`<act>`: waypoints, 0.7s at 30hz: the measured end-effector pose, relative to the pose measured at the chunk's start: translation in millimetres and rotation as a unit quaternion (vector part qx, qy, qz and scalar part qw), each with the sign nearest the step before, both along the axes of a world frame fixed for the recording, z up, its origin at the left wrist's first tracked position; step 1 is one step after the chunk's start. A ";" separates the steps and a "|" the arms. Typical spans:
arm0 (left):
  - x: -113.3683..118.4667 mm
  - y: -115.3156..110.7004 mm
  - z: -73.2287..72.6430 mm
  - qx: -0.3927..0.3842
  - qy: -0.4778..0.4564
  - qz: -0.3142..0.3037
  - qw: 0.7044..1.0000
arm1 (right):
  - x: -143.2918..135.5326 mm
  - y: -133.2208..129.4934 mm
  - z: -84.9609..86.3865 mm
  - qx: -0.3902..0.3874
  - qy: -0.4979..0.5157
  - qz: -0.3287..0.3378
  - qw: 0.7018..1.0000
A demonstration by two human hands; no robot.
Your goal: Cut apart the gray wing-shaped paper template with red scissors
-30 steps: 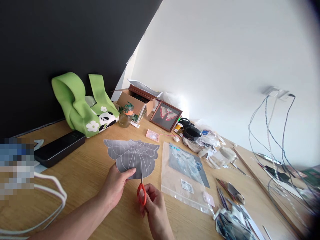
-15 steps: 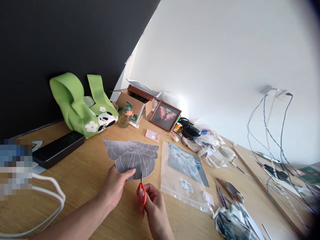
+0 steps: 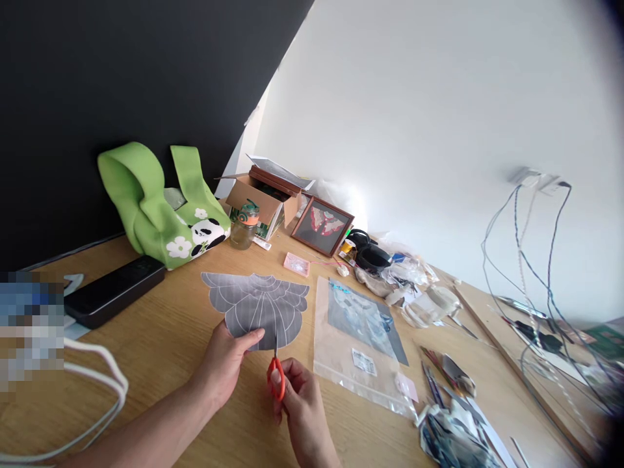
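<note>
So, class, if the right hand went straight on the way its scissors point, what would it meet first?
The grey scalloped sheet, held in the left hand. The blades of the orange-handled scissors in the right hand seem to overlap its near edge, though depth is hard to judge.

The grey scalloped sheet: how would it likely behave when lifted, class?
The grey scalloped sheet is probably light: the left hand holds it near one edge. It seems fairly stiff, since its far side spreads flat without obvious drooping. Looking thin, it may crease if pushed.
</note>
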State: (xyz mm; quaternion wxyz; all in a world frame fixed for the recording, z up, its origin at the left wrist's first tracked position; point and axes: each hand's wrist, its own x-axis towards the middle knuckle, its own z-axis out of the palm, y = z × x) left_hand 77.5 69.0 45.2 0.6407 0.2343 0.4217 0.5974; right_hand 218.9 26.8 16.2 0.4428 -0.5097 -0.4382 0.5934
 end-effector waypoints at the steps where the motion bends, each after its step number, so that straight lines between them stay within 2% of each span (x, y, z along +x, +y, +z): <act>1: 0.0 -0.1 -0.2 -0.001 0.001 -0.001 1.000 | 0.2 -0.1 -0.2 0.000 0.001 0.000 1.000; 14: 1.0 0.1 -1.5 -0.004 0.005 0.001 1.000 | 1.0 0.5 -1.5 0.008 -0.005 -0.001 1.000; 21: 0.1 -2.0 4.3 -0.015 -0.028 0.006 0.999 | 0.7 -0.4 0.3 0.007 -0.007 -0.001 1.000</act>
